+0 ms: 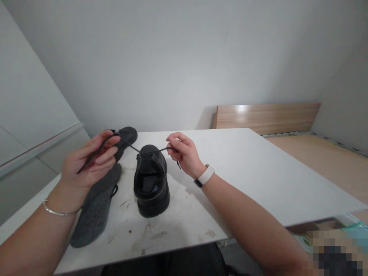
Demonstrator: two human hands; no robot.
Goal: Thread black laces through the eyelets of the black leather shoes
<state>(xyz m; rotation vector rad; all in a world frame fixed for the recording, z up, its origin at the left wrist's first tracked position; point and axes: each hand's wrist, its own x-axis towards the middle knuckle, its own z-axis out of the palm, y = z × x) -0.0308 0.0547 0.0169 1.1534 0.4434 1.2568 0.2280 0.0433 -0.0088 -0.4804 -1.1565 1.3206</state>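
A black shoe (151,191) stands on the white table with its heel toward me and its toe pointing away. From its front eyelets two black lace ends spread apart. My left hand (93,159), left of the shoe and above the table, pinches one lace end (130,145), which also runs across the palm. To the right of the shoe, my right hand (184,151) is closed on the other lace end (164,148), its tip hanging below the fingers. Both laces look lifted off the shoe.
A grey insole (96,214) lies left of the shoe, partly behind my left forearm. A second black shoe (128,135) is at the table's back left. The white table (244,172) shows dirt marks near its front edge. A wooden board (264,116) stands behind.
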